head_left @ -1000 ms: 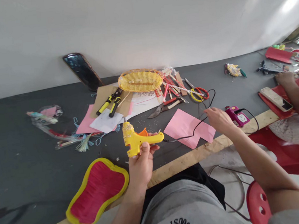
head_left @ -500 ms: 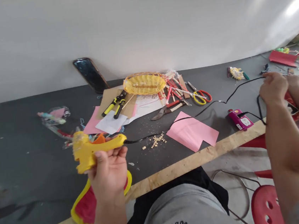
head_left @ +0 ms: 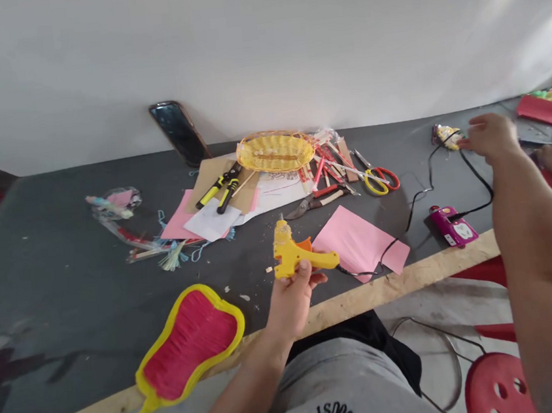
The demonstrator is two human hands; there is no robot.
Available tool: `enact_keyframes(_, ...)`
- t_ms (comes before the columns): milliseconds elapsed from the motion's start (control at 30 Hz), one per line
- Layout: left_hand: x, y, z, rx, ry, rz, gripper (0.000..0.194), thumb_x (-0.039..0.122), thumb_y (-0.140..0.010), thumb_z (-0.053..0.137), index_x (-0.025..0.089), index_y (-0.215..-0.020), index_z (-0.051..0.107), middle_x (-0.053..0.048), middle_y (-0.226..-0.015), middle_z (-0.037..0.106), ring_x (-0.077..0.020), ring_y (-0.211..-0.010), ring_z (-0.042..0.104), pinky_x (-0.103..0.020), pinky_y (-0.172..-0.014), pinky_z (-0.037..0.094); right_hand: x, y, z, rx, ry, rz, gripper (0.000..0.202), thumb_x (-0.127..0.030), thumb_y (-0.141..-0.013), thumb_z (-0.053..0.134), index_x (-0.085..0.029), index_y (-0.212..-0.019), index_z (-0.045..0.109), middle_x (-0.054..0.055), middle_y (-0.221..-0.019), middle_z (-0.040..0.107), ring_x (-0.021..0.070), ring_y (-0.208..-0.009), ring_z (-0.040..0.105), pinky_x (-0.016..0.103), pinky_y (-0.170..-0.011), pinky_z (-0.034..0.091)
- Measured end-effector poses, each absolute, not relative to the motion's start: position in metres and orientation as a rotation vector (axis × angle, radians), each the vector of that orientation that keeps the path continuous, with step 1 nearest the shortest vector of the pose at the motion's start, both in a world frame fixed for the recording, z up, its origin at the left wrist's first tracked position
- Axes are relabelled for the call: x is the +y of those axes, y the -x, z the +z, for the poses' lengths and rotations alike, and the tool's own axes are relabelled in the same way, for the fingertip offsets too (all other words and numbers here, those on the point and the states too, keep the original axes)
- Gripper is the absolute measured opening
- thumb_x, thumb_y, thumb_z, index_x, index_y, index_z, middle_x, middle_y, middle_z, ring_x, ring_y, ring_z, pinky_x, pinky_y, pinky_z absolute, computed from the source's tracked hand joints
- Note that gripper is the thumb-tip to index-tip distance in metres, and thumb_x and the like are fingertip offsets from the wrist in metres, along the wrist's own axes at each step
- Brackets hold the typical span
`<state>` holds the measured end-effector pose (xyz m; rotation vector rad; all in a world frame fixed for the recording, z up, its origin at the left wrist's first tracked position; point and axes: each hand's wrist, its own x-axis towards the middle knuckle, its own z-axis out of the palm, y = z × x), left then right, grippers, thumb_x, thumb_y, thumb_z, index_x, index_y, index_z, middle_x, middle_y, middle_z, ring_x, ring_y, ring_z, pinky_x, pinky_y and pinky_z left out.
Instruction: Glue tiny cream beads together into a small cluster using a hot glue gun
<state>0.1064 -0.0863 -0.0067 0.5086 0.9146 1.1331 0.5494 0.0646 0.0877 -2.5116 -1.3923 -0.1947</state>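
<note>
While left hand (head_left: 288, 300) is gripping yellow glue gun (head_left: 297, 257) above counter (head_left: 65, 268), just nearside of pink paper (head_left: 353, 241), right hand (head_left: 488, 135) is pinching black cord (head_left: 420, 194) far right of paper. Risk: slack cord snagging purple gadget (head_left: 453, 226), dragging it off edge; nozzle possibly scorching paper.

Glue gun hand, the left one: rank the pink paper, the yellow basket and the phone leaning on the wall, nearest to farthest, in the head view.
From the left hand:
1. Pink paper, just right of it.
2. Yellow basket, beyond, mid-table.
3. Phone, farthest, against the back wall.
</note>
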Motion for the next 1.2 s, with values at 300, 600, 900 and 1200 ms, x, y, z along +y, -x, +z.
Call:
enact_keyframes(300, -0.084, -0.104, -0.020, 0.920, -0.530, 1.102, 0.045, 0.049, -0.071, 0.086, 0.018, -0.099, 0.072, -0.009, -0.104, 0.078, -0.0238, -0.094, 0.072, -0.030, -0.068, 0.056, 0.015, -0.413, 0.098, -2.089, 2.007, -0.137, 0.038, -0.018, -0.096, 0.055, -0.014, -0.132, 0.064, 0.018, -0.137, 0.062, 0.0283, -0.115, 0.063, 0.040, -0.094, 0.046)
enact_keyframes(600, -0.083, -0.102, -0.030, 1.117, -0.811, 1.119, 0.040, 0.055, -0.080, 0.075, 0.017, -0.094, 0.074, -0.006, -0.090, 0.075, -0.0220, -0.085, 0.069, -0.035, -0.077, 0.057, -0.069, -0.270, 0.011, -2.355, 1.302, 0.506, 0.041, -0.029, -0.092, 0.065, -0.019, -0.131, 0.056, 0.016, -0.121, 0.070, 0.0330, -0.109, 0.067, 0.049, -0.093, 0.057)
enact_keyframes(900, -0.083, -0.079, -0.012, 1.087, -1.034, 0.954, 0.036, 0.037, -0.076, 0.080, 0.020, -0.106, 0.072, -0.008, -0.098, 0.075, -0.0215, -0.087, 0.068, -0.031, -0.076, 0.053, -0.077, -0.280, -0.004, -1.509, 1.361, 1.078, 0.024, -0.042, -0.098, 0.055, -0.024, -0.114, 0.051, 0.000, -0.082, 0.058, 0.0142, -0.062, 0.054, 0.028, -0.057, 0.049)
enact_keyframes(1200, -0.076, -0.042, -0.014, 1.324, -1.092, 1.098, 0.023, 0.041, -0.076, 0.078, 0.019, -0.072, 0.075, -0.002, -0.065, 0.066, -0.0140, -0.060, 0.052, -0.024, -0.055, 0.039, -0.078, -0.285, -0.002, -0.981, 1.021, 1.680, 0.033, -0.056, -0.094, 0.059, -0.024, -0.092, 0.050, -0.005, -0.071, 0.045, 0.0079, -0.050, 0.037, 0.022, -0.045, 0.032)
